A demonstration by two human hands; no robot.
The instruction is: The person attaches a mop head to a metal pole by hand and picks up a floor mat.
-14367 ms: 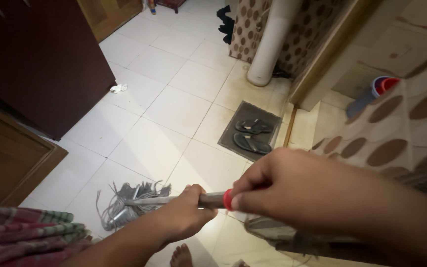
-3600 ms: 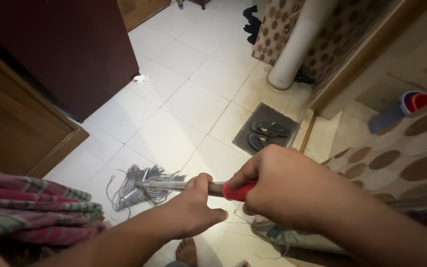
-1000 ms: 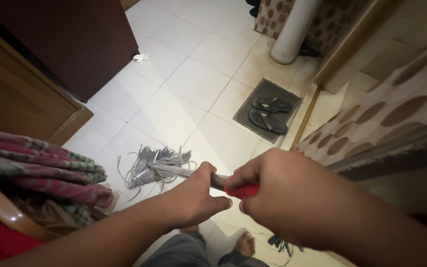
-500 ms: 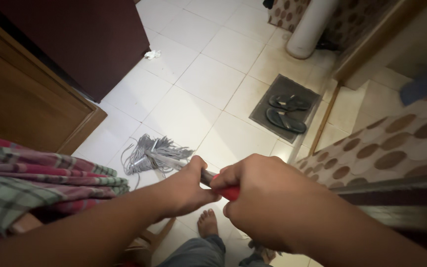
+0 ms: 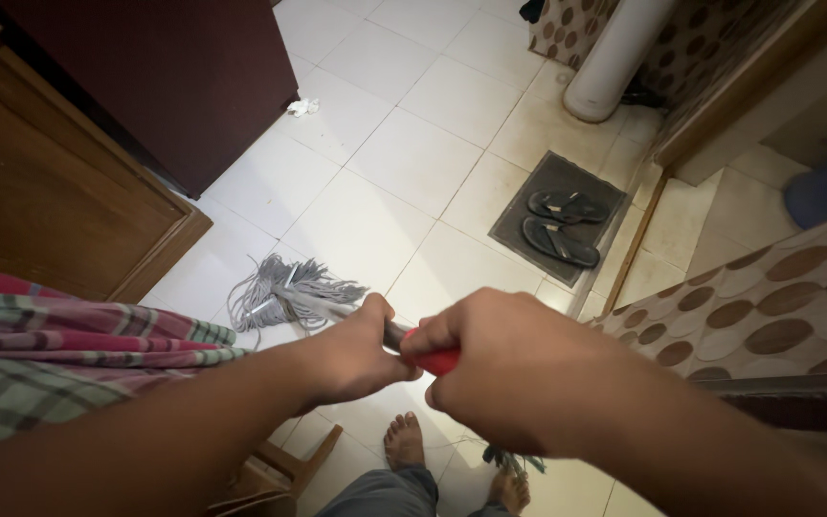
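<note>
Both of my hands grip a mop. My left hand (image 5: 351,354) is wrapped around the metal shaft lower down. Closer to me, my right hand (image 5: 495,369) closes on the red grip (image 5: 435,361) at the top end of the handle. The grey string mop head (image 5: 275,292) lies spread on the white floor tiles, just beyond my left hand and near the wooden cabinet. My bare feet (image 5: 404,440) stand on the tiles below the handle.
A dark mat with a pair of black sandals (image 5: 562,225) lies ahead right by a doorway. A white pipe (image 5: 614,57) stands beyond it. A dark cabinet (image 5: 165,77) and wooden door (image 5: 50,191) are left. A checked cloth (image 5: 59,345) hangs at left; dotted curtain (image 5: 768,306) right.
Over the last second the mop head has slid a little toward the wooden cabinet and my view has shifted. Both hands keep their grip on the handle, now closer together.
</note>
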